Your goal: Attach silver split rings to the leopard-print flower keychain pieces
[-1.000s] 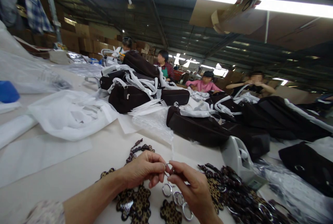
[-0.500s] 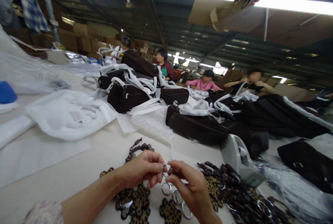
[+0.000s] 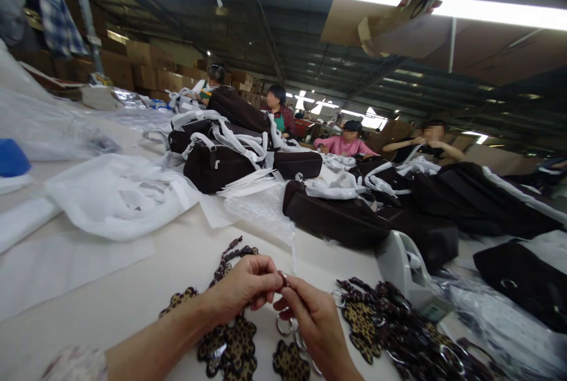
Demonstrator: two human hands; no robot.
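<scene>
My left hand (image 3: 248, 283) and my right hand (image 3: 315, 316) meet fingertip to fingertip above the table, both pinching a small metal split ring (image 3: 283, 278). Most of that ring is hidden by the fingers. Beneath my right hand lie several loose silver rings (image 3: 284, 326), partly covered by it, and a leopard-print charm (image 3: 290, 361). More leopard-print charms (image 3: 237, 345) with a dark beaded strap (image 3: 224, 263) rest under and beyond my left forearm. To the right of my right hand is a heap of charms with dark straps and rings (image 3: 398, 334).
A grey tape dispenser (image 3: 401, 269) stands behind the heap. Dark bags (image 3: 332, 215) with white-wrapped handles fill the far side of the table. White foam wrapping (image 3: 115, 198) spreads at left, clear plastic (image 3: 500, 304) at right. Several people (image 3: 345, 143) work beyond the bags.
The ring was seen open-faced between the fingertips; now the fingers have closed over it and hide most of it. My right hand has shifted slightly left and turned.
</scene>
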